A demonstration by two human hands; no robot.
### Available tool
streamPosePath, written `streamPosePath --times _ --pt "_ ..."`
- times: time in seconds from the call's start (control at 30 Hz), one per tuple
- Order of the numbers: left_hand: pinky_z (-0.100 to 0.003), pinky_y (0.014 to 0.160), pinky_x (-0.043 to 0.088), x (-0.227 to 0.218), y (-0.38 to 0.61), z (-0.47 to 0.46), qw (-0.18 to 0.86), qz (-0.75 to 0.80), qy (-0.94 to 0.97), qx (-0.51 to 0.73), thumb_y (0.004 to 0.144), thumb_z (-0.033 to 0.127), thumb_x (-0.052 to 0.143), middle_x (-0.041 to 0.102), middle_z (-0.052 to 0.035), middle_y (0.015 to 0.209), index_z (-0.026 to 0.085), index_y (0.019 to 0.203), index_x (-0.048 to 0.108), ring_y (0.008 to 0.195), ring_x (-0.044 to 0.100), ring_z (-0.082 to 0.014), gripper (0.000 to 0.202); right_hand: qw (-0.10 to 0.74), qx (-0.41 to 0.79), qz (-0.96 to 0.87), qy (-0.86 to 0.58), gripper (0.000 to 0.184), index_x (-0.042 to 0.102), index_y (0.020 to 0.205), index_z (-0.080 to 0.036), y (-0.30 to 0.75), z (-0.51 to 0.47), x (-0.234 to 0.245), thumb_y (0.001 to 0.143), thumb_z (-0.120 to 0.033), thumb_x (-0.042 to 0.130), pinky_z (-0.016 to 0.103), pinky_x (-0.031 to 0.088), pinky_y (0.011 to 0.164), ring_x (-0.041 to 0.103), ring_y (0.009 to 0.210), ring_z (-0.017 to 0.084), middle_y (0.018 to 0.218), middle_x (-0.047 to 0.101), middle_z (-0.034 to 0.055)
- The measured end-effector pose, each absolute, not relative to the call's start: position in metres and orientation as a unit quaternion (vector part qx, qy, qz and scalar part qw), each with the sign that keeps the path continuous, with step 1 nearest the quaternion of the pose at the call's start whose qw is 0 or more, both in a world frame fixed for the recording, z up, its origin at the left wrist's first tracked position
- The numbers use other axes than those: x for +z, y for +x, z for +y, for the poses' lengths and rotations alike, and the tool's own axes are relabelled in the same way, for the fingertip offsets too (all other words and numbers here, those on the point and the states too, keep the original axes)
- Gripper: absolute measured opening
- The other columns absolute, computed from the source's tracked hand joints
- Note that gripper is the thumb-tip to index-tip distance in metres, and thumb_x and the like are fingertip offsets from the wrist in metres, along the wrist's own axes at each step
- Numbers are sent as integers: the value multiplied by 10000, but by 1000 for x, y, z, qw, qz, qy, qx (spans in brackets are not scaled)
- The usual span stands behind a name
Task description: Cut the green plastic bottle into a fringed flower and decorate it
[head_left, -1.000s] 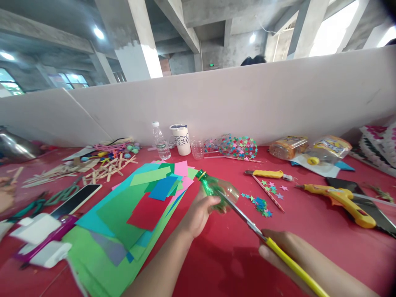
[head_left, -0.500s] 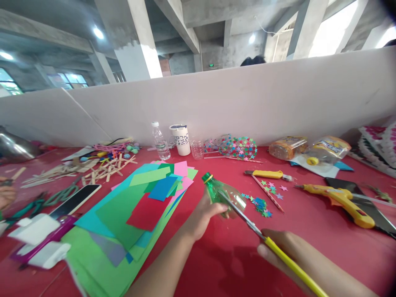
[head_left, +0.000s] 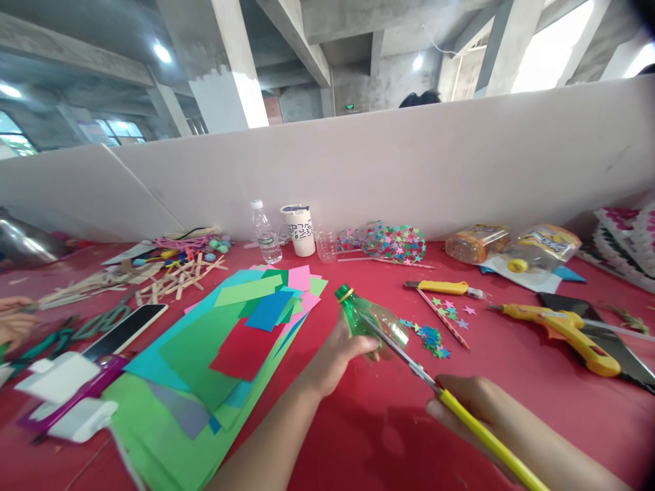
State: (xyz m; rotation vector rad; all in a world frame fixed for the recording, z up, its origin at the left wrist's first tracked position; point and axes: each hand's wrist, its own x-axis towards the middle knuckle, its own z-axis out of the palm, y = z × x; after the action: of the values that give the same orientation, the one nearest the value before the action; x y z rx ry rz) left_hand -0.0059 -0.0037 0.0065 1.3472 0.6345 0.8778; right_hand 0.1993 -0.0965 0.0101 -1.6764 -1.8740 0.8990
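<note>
My left hand (head_left: 335, 354) is wrapped round the top part of a green plastic bottle (head_left: 366, 319), neck pointing up and left, held just above the red table (head_left: 512, 354). My right hand (head_left: 473, 416) grips yellow-handled scissors (head_left: 450, 402). Their metal blades reach up and left onto the bottle's side. Small coloured paper stars (head_left: 432, 339) lie just right of the bottle.
A stack of coloured paper sheets (head_left: 225, 348) lies to the left, with a phone (head_left: 127, 329) and green scissors (head_left: 76, 331) beyond. A yellow glue gun (head_left: 568, 332), a yellow utility knife (head_left: 443, 288), a water bottle (head_left: 265, 234) and a white cup (head_left: 299, 230) stand further off. Another person's hand (head_left: 13, 324) shows at the left edge.
The bottle and my left hand have shifted a little to the right and up. The scissors stay at the bottle's side.
</note>
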Motion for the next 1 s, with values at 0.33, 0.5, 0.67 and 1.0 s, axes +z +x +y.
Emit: streamPosePath --times 0.33,0.5,0.67,1.0 --pt "-288 661 458 4 -3 -6 673 270 584 366 779 211 618 645 -37 890 191 958 561 738 599 -159 188 246 312 -664 -634 452 624 638 -191 194 -100 3 820 -591 515 208 445 495 594 589 171 617 652 18" --pt "-297 695 455 5 -3 -7 680 246 579 376 790 172 597 673 -51 937 199 1019 553 736 608 -160 234 224 331 -674 -622 421 631 653 -183 195 -98 8 827 -552 528 193 434 491 585 587 156 603 638 7" --pt "-263 677 454 8 1 -10 703 245 571 345 788 160 627 666 -41 927 200 1014 573 807 623 -170 236 242 340 -690 -592 404 649 697 -193 200 -98 7 847 -543 515 204 465 540 599 597 162 619 663 7" --pt "-247 667 458 12 3 -11 712 220 575 339 799 164 624 655 -49 892 182 944 630 820 610 -169 147 277 371 -653 -600 388 672 691 -212 199 -101 -4 824 -540 512 227 515 557 655 669 199 641 692 15"
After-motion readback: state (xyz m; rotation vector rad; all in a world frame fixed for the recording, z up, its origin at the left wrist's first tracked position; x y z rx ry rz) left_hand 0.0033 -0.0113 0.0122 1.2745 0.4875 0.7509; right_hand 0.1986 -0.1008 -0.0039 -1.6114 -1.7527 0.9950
